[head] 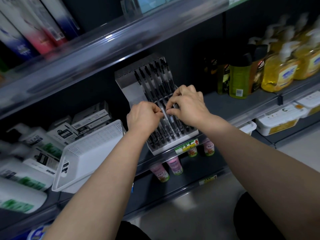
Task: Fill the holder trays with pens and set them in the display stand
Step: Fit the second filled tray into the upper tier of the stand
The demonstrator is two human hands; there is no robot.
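Both hands set one pen into the display stand [124, 80].
From left: a white basket [90, 153] just beside the stand; left hand [144, 116], fingers curled, pinching the pale pen [165, 115]; right hand [187, 104], apparently pinching the same pen over the lower row. The pen is judged light, stiff and smooth, so best pinched mid-barrel.

Centre frame: my left grip [144, 116] and right grip [187, 104] meet on a pen [164, 113] over the display stand [126, 84]. Overhead, the upper shelf [121, 40] limits lift. The white basket [90, 153] blocks lower left; bottles [240, 80] block right. The bare shelf [211, 99] between stand and bottles lies open to me.
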